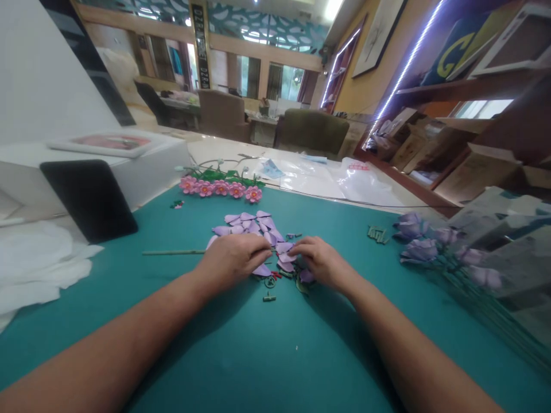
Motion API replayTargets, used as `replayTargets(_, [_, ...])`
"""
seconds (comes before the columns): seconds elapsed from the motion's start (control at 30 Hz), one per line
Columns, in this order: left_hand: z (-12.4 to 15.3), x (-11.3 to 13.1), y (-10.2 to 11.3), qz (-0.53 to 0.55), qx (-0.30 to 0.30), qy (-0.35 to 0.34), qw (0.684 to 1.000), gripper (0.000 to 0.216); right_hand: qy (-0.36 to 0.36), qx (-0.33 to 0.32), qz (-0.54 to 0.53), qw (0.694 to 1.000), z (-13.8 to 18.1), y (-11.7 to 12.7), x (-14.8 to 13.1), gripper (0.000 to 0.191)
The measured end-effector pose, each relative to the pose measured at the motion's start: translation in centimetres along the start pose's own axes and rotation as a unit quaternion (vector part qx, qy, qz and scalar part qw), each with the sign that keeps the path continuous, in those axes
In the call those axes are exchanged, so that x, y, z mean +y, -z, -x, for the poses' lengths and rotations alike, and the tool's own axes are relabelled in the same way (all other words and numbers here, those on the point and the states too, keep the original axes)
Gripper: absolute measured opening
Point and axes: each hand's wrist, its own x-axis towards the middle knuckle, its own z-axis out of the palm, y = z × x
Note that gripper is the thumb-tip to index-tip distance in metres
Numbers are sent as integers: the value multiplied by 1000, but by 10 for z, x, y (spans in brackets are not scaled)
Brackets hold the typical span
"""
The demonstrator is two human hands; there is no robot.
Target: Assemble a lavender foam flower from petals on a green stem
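Note:
My left hand (236,254) is closed around a thin green flower stem (174,252), which sticks out to the left and runs into the hand. My right hand (321,261) has its fingers bent, the tips pressed at a pale purple petal (284,257). A pile of loose purple petals (247,222) lies just beyond both hands. Between and below them are small red pieces (276,275), a green ring-shaped piece (270,281) and other little green parts. Nearer to me, a short green piece (269,298) lies alone on the green mat (241,355).
Pink flowers (221,188) with green leaves lie at the mat's far edge. On the right are finished purple flowers (419,251) and a small heap of green pieces (377,234). A black tablet (90,198) leans against a white box (146,172); clear plastic bags (312,180) lie beyond.

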Motion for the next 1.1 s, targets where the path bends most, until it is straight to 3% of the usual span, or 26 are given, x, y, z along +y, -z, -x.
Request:
replayTargets(0.17, [-1, 1, 1, 6, -5, 2, 1000, 21, -23, 9, 81, 996, 2, -2, 3, 34])
replayTargets(0.33, [-1, 2, 1, 8, -8, 6, 1000, 19, -7, -38, 71, 997, 0, 6, 0, 11])
replayTargets(0.6, [0, 2, 0, 14, -9, 7, 1000, 19, -5, -75, 137, 988, -2, -6, 0, 16])
replayTargets(1.1, [0, 1, -2, 13, 5, -12, 1000, 20, -30, -157, 168, 973, -3, 10, -19, 19])
